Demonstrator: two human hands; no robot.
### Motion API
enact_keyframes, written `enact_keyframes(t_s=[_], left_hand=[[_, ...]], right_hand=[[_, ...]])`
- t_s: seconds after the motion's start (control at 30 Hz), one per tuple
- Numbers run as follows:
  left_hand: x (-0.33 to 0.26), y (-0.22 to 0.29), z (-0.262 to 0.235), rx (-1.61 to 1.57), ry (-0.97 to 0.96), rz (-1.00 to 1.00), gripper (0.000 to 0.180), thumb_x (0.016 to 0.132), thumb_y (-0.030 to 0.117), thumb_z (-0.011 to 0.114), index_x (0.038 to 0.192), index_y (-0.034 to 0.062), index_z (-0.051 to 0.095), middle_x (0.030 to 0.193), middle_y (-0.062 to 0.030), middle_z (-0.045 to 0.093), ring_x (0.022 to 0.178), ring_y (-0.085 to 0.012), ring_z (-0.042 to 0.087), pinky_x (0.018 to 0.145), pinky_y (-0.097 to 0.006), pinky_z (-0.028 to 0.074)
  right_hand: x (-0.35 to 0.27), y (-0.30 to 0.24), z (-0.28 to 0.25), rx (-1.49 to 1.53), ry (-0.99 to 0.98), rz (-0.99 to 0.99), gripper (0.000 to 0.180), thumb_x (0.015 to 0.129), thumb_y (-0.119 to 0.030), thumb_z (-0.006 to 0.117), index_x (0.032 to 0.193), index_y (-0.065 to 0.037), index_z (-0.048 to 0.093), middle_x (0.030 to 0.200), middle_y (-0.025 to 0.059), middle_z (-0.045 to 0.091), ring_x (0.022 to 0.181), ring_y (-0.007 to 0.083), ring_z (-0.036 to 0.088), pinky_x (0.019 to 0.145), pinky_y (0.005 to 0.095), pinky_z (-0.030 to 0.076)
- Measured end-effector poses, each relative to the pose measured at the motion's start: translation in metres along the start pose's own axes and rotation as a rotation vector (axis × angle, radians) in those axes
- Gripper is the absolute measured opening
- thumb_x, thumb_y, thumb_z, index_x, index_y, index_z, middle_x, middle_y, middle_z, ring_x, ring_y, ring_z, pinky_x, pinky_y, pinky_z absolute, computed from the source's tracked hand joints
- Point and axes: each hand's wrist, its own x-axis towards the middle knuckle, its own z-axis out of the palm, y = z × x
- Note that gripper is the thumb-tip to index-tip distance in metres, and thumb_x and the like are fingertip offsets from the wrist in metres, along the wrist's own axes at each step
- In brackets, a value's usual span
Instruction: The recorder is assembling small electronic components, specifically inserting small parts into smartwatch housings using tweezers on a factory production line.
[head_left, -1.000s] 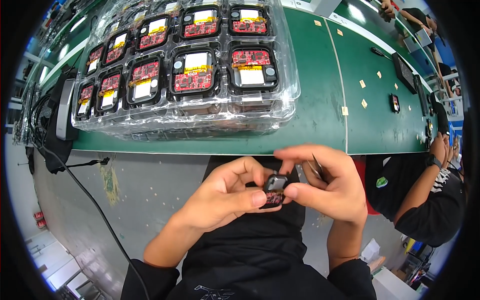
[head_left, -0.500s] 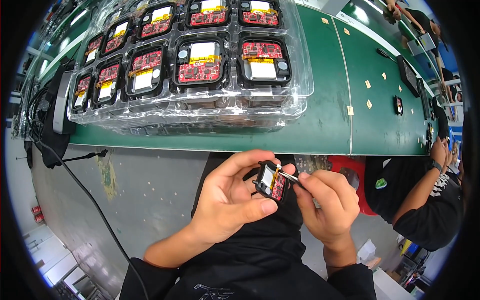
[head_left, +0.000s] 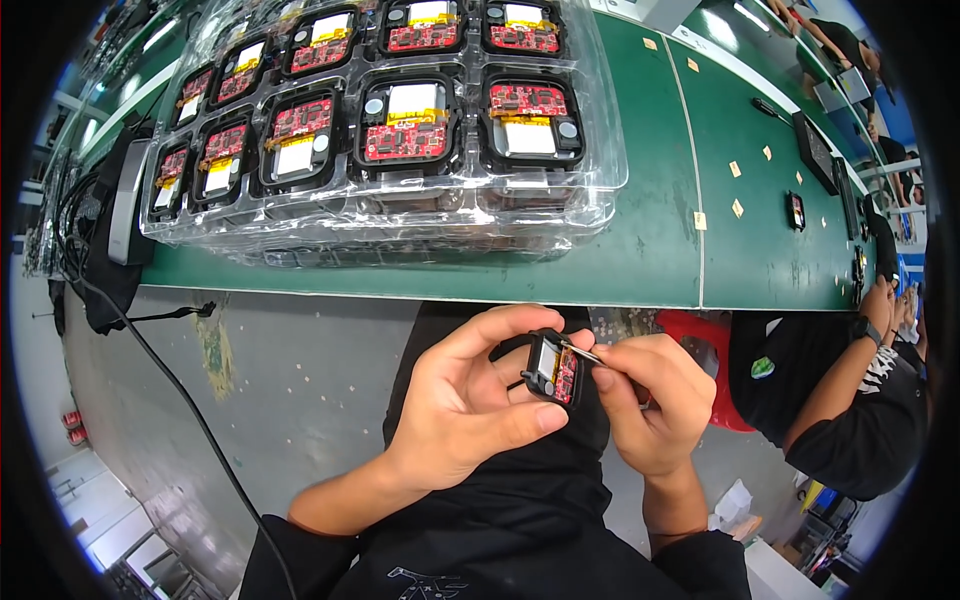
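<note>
Green bench (head_left: 650,260) ahead. Our left hand (head_left: 460,410) grips an open black case (head_left: 555,371) short of it, red board (head_left: 566,378) and white block (head_left: 547,358) seated; our right hand (head_left: 655,400) pinches tweezers (head_left: 582,352) at its rim, seemingly unfinished; loaded tray (head_left: 465,205) beyond.

Counts: 2 own hands, left (head_left: 470,400) and right (head_left: 650,400). Left grip: 1 gadget (head_left: 565,374). Right grip: 1 pair of tweezers (head_left: 583,354). Ahead and left of the grip: 10 tray gadgets (head_left: 406,122) in the nearest two rows, 5 each; rows beyond too cramped to count. Clear plastic trays (head_left: 603,165): stacked, layers uncountable. Right of the grip: 1 loose gadget (head_left: 796,211), at least 6 paper bits (head_left: 700,221). Far right: 1 wristwatch (head_left: 867,322), on a co-worker (head_left: 815,400).
</note>
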Motion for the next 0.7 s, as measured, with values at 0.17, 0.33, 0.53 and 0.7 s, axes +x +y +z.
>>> enact_keyframes(t_s=[0.17,0.33,0.53,0.7], left_hand=[[0.000,-0.002,-0.001,0.072,-0.010,0.052,0.062,0.078,0.001,0.081,0.133,-0.0026,0.051,0.136,-0.0160,0.051,0.127,-0.0338,0.056,0.108,-0.045,0.047],[-0.003,-0.006,0.004,0.033,0.013,0.073,0.061,0.079,-0.003,0.079,0.133,-0.0032,0.051,0.142,-0.0187,0.046,0.129,-0.0354,0.054,0.109,-0.046,0.046],[-0.004,-0.015,0.000,0.067,-0.066,0.170,0.061,0.081,-0.017,0.069,0.137,-0.0028,0.049,0.150,-0.0174,0.035,0.136,-0.0360,0.045,0.108,-0.045,0.050],[-0.004,-0.009,0.016,0.110,0.010,0.182,0.062,0.079,-0.006,0.078,0.135,-0.0031,0.050,0.143,-0.0227,0.045,0.128,-0.0376,0.054,0.109,-0.047,0.047]], right_hand=[[-0.002,-0.001,0.002,-0.055,0.011,-0.007,0.023,0.074,0.005,0.077,0.095,0.001,0.071,0.084,0.0115,0.070,0.062,0.0214,0.067,0.052,0.0275,0.052],[-0.006,-0.001,0.010,-0.104,0.072,-0.057,0.024,0.074,0.005,0.077,0.097,0.001,0.070,0.084,0.0116,0.070,0.063,0.0214,0.067,0.052,0.0281,0.051],[-0.008,0.003,0.012,-0.200,0.103,-0.154,0.026,0.072,0.006,0.078,0.096,0.001,0.070,0.083,0.0113,0.068,0.062,0.0216,0.066,0.051,0.0287,0.051],[-0.007,0.000,0.003,-0.279,0.109,-0.199,0.026,0.070,0.005,0.077,0.095,0.002,0.070,0.081,0.0113,0.067,0.060,0.0224,0.065,0.050,0.0293,0.050]])
